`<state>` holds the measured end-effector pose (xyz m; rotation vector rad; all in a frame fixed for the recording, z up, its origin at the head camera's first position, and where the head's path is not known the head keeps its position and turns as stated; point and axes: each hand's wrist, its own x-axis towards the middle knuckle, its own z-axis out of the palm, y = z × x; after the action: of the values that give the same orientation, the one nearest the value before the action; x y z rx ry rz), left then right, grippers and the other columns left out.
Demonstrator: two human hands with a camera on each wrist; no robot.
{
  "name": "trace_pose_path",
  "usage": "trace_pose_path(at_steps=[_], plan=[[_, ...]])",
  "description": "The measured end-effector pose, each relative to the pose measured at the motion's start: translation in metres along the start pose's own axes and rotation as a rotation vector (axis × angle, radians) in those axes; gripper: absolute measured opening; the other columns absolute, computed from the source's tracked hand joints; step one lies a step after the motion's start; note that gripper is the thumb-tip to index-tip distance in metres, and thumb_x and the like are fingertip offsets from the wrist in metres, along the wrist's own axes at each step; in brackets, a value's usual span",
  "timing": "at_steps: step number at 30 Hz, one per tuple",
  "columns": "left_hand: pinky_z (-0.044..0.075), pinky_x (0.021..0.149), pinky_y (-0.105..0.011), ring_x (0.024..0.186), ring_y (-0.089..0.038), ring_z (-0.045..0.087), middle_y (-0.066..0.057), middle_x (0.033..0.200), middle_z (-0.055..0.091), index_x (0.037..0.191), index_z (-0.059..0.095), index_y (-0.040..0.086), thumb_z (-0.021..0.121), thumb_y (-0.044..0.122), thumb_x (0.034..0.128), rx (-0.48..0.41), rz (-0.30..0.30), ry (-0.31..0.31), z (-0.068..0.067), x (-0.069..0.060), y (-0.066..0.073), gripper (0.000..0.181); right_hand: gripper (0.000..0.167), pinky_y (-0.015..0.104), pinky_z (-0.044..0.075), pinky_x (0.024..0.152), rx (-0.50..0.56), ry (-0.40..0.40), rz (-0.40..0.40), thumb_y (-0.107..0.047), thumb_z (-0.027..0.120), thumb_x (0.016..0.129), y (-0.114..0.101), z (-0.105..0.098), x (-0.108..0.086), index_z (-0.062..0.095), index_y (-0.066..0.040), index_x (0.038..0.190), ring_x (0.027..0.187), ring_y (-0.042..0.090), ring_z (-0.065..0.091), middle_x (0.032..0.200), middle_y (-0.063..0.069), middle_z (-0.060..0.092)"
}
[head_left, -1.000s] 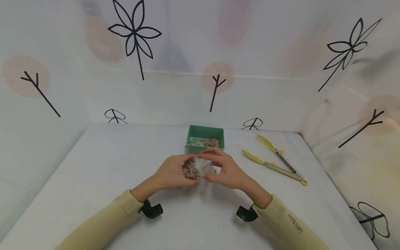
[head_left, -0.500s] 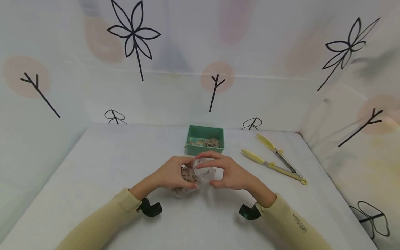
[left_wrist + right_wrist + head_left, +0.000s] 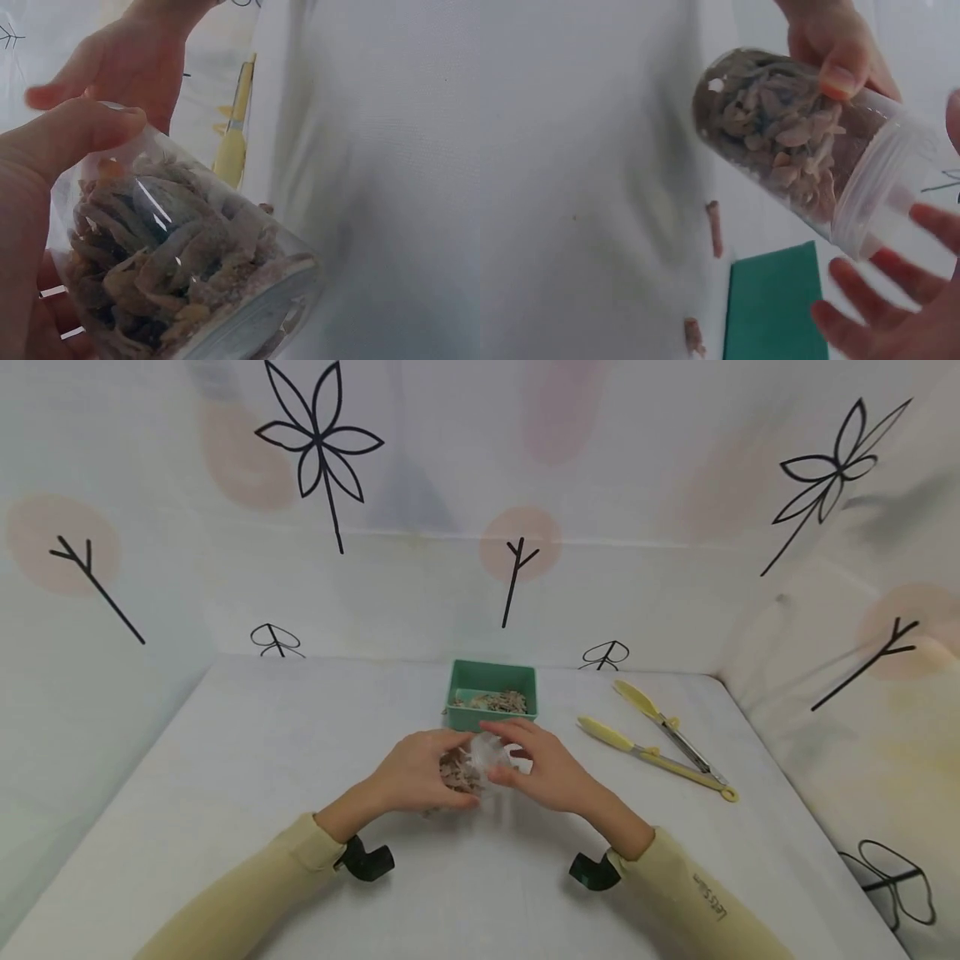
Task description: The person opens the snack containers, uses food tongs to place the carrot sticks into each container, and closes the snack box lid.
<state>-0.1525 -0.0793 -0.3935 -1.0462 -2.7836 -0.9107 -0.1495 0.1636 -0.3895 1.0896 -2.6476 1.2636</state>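
Observation:
A clear plastic jar point(image 3: 780, 135) full of dried brownish pieces lies tilted on its side above the table, its translucent lid point(image 3: 870, 187) toward the right. My left hand point(image 3: 420, 772) grips the jar's body, the thumb across its near side. Around the lid end, my right hand point(image 3: 551, 772) has its fingers and thumb spread. In the right wrist view its fingertips point(image 3: 847, 277) lie close to the lid's rim, loosely bent and blurred; whether they touch it is unclear. The lid appears to sit on the jar.
Behind the hands stands a green rectangular bin point(image 3: 468, 720) with some dried pieces inside. Yellow-tipped tongs point(image 3: 607, 734) lie spread on the white tablecloth to the right. A loose piece point(image 3: 715, 229) lies on the cloth near the bin.
My right hand spreads off the lid half a second ago, then comes back closer around it. The jar tips down toward me, then rises again, still in my left hand.

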Motion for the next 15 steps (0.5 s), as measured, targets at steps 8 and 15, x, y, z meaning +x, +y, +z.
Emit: trace_pose_path(at_steps=[8, 15], plan=[[0.051, 0.091, -0.042, 0.109, -0.019, 0.063, -0.002, 0.126, 0.066, 0.138, 0.059, 0.007, 0.084, 0.047, 0.0724, 0.004, -0.003, -0.015, -0.0015, -0.0024, -0.0046, 0.081, 0.061, 0.05, 0.047, 0.097, 0.118, -0.106, -0.189, -0.005, 0.078, 0.084, 0.0027, -0.0044, 0.0008, 0.056, -0.011, 0.14, 0.133, 0.027, 0.044, 0.147, 0.007, 0.045], [0.052, 0.088, -0.042, 0.107, -0.02, 0.063, -0.004, 0.123, 0.066, 0.139, 0.057, 0.007, 0.083, 0.049, 0.0733, 0.053, 0.007, 0.024, 0.0006, -0.0028, -0.0038, 0.082, 0.056, 0.046, 0.053, 0.086, 0.042, -0.007, 0.011, -0.029, 0.074, 0.092, -0.001, 0.0029, 0.0043, 0.054, -0.018, 0.143, 0.108, 0.023, 0.055, 0.127, 0.003, 0.056]])
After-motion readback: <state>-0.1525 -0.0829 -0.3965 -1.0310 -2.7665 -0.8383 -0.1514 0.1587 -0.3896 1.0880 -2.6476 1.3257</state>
